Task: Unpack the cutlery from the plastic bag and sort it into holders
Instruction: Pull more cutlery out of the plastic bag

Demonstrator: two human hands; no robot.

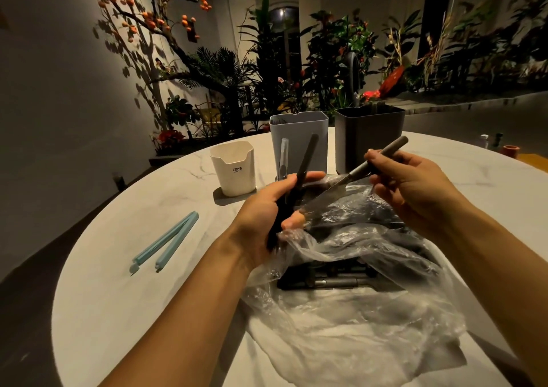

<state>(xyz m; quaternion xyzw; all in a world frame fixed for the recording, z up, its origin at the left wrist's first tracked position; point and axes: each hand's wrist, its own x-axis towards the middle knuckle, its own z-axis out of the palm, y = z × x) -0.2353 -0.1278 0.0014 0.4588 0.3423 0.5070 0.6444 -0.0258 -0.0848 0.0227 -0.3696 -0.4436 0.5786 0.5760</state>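
On the white table [124,238], we hold cutlery above the plastic bag [350,306].
Our right hand [415,188] pinches a knife [373,166], handle toward the far-right dark holder [369,137]; left hand [272,209] grips dark utensils [305,161].

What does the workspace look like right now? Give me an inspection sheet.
Surface: round white marble table, dimly lit.
Job's things: clear plastic bag open with dark cutlery inside; cream holder, grey holder and dark holder upright at the far side.
Clutter: blue clip lying open, left; small items at the far right edge, unclear.
Hands: left hand grips dark utensils; right hand pinches a knife.
Cables: nothing seen.
Surroundings: plants and wall behind.
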